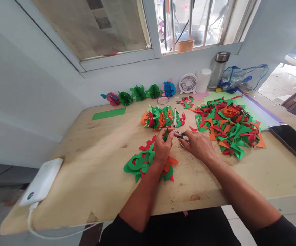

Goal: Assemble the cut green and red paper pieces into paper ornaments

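My left hand (162, 146) is closed on a small green piece of paper (165, 134), its fingertips pinching it above the table. Close beside it, my right hand (198, 145) grips dark-handled scissors (180, 134), whose tips point toward the left fingers; the blades are mostly hidden. Under and around my left wrist lies a loose heap of curved green, red and orange paper cut-outs (135, 162). Just beyond my hands sit folded paper pieces (158, 117) in green, orange and red, with a white pen (175, 118) by them.
Paper scraps (236, 124) are piled at right, near a black phone (291, 143). Along the wall stand green paper figures (138, 93), a small white fan (188, 83) and a glass bottle (218, 70). A white power bank (43, 181) with a cable lies at the left edge.
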Demonstrator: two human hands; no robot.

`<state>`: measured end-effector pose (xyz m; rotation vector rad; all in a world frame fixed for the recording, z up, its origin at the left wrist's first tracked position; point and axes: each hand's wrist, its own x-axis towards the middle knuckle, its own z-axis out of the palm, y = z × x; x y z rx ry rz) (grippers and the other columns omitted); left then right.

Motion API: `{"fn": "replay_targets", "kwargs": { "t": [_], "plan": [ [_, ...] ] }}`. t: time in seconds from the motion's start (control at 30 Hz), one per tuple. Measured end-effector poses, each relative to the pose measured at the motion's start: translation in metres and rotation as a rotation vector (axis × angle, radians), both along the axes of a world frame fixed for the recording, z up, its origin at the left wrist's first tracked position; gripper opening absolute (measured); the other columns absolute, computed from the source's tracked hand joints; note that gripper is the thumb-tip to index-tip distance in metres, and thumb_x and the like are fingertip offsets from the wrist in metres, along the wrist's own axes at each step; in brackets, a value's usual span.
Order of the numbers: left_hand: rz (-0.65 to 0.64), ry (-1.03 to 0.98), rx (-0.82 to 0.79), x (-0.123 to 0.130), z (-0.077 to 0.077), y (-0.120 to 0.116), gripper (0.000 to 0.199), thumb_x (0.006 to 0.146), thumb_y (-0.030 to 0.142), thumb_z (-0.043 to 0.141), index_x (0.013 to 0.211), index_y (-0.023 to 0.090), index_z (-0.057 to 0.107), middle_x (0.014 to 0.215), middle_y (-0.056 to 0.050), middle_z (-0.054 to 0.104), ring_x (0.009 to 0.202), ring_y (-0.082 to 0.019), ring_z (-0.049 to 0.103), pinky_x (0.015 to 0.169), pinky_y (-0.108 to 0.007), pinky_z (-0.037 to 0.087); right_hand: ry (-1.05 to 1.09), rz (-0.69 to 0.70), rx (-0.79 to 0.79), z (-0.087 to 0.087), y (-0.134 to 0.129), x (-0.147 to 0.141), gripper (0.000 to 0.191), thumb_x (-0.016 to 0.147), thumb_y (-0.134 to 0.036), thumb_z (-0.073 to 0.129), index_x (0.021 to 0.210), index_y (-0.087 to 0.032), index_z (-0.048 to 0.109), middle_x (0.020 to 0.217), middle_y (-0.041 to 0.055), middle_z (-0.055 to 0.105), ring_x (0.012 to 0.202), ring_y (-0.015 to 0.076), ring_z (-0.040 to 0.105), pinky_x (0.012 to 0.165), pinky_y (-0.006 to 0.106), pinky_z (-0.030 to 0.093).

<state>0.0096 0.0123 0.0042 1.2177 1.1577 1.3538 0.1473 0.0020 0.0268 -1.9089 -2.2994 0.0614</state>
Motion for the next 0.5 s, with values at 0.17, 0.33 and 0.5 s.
{"fn": "replay_targets", "kwargs": {
  "t": [0.17,0.33,0.5],
  "plan": [
    [-0.032,-0.05,-0.039,0.0009,0.002,-0.001,0.023,0.077,0.039,0.057,0.085,0.017,0.055,0.068,0.001,0.061,0.038,-0.002,0.029,0.036,-0.018,0.023,-0.012,-0.003,-0.002,-0.0002,0.0004,-0.0002,0.032,0.088,-0.045,0.041,0.097,-0.021,0.06,0.082,0.0087,0.069,0.074,0.0204,0.062,0.058,0.027,0.028],
    [-0.05,-0.132,-0.071,0.0014,0.002,-0.0009,0.025,0.075,0.04,0.059,0.084,0.018,0.055,0.061,0.003,0.056,0.037,-0.002,0.027,0.035,-0.017,0.02,-0.022,0.004,0.015,-0.0019,0.0008,0.0003,0.034,0.088,-0.047,0.041,0.096,-0.021,0.06,0.082,0.0087,0.069,0.073,0.0202,0.061,0.057,0.027,0.026],
    [0.012,-0.039,-0.06,-0.0007,-0.0028,0.0009,0.022,0.075,0.038,0.059,0.08,0.017,0.056,0.06,0.003,0.057,0.037,-0.003,0.029,0.037,-0.018,0.025,-0.026,-0.003,0.021,-0.0023,0.0005,0.0008,0.032,0.088,-0.046,0.04,0.092,-0.021,0.059,0.079,0.0083,0.069,0.073,0.0207,0.061,0.056,0.027,0.024]
  ]
}}
